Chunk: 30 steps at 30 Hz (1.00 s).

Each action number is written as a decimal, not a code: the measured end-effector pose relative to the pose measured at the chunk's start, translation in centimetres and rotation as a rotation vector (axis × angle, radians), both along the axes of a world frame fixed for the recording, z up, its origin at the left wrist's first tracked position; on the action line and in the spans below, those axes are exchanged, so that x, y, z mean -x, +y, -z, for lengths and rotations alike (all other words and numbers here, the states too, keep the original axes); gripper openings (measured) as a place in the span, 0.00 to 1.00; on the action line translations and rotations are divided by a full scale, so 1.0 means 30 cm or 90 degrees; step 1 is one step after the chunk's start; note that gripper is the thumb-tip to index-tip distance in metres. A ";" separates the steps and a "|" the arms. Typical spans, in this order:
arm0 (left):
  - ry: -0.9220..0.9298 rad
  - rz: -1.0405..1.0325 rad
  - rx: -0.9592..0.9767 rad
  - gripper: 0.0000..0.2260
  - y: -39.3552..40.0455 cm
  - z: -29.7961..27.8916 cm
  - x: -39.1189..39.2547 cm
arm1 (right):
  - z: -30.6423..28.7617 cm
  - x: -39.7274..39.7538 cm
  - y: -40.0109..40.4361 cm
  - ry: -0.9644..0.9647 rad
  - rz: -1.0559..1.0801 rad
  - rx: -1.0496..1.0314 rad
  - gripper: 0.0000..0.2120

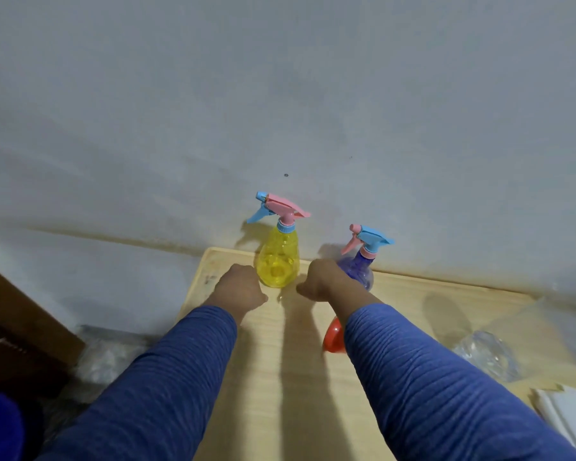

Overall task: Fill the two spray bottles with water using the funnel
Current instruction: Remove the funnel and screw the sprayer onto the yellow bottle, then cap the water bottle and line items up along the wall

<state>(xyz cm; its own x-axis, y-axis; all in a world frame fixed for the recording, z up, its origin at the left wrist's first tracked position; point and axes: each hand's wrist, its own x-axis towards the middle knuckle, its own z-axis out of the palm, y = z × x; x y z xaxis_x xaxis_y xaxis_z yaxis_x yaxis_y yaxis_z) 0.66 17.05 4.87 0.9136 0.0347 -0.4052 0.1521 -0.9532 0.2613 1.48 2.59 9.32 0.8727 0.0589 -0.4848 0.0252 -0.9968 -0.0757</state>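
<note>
Both hands were curled into loose fists over the far end of the wooden table [273,361], apart from each other and clamped on nothing that could be seen. The left hand [238,289] sat at about 9 o'clock of the yellow spray bottle [277,262], just beside its base; whether it touched the bottle could not be told. The right hand [323,281] lay between the two bottles, in front of the purple spray bottle [359,267], which stood at 3 o'clock of the yellow one.

Both bottles stood upright against the wall [280,94], trigger heads screwed on and nozzles aimed toward 9 o'clock, probably lined up within easy reach for uncapping. The red funnel [334,336] lay on the table toward 6 o'clock of the purple bottle, half hidden under the right sleeve [429,367], so filling had likely not begun. A clear crumpled plastic thing [486,356] sat at 3 o'clock.

No brand, label or writing was readable anywhere.
</note>
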 end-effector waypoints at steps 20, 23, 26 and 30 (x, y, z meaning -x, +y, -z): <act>-0.062 0.019 -0.136 0.19 -0.376 -0.427 0.480 | -0.314 0.506 -0.360 -0.132 -0.002 -0.051 0.06; -0.061 0.034 -0.144 0.21 -0.497 -0.419 0.592 | -0.310 0.622 -0.482 -0.137 0.017 -0.053 0.08; -0.053 0.051 -0.139 0.23 -0.626 -0.383 0.676 | -0.284 0.710 -0.627 -0.116 0.043 -0.040 0.11; -0.042 0.086 -0.127 0.19 -0.786 -0.328 0.744 | -0.226 0.791 -0.814 -0.109 0.080 -0.025 0.18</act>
